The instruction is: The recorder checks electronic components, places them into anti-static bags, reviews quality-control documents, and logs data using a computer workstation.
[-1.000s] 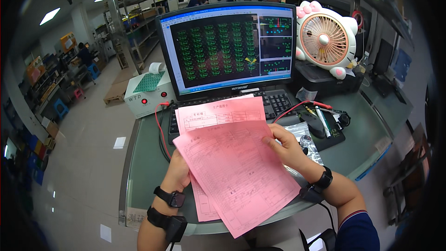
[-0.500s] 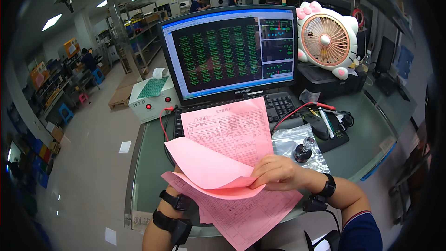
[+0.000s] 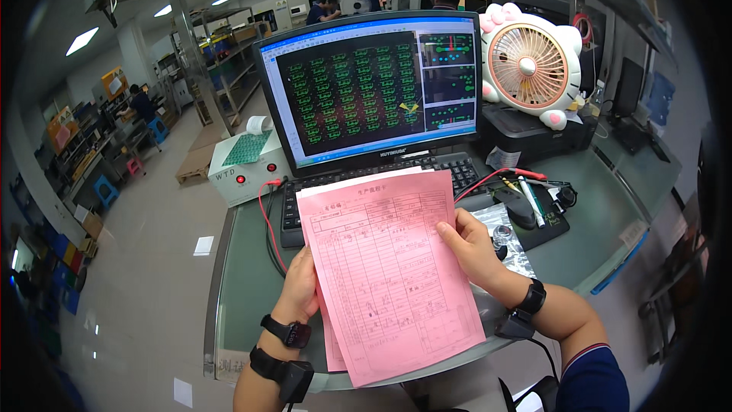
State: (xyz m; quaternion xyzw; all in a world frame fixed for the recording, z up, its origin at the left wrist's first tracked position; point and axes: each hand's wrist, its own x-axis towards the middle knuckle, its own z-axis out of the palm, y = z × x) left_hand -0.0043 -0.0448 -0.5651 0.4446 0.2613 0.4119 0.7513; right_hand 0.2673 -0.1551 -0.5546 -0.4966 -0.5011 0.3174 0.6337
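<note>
A small stack of pink printed form sheets (image 3: 393, 290) is held upright-tilted over the near edge of the desk, its top page facing me with table lines and handwriting. My left hand (image 3: 300, 290) grips the left edge, fingers partly hidden behind the paper. On the right edge, my right hand (image 3: 474, 250) is closed with the thumb on the front and the other fingers behind. Beside that hand lies a clear plastic bag (image 3: 520, 261), with a small dark object with a clear top on it, partly covered by the hand.
Behind the sheets stand a black keyboard (image 3: 457, 171) and a lit monitor (image 3: 351, 99). A white box with red buttons (image 3: 242, 170) is at left, trailing red and black leads. Rightward are a mouse (image 3: 521, 215), pens (image 3: 540, 210) and a cat-shaped fan (image 3: 528, 69). People work far back.
The lifted, curled pages now lie flat together, with a full form facing me. My right hand has moved up along the right edge. My left hand has come into view at the left edge.
</note>
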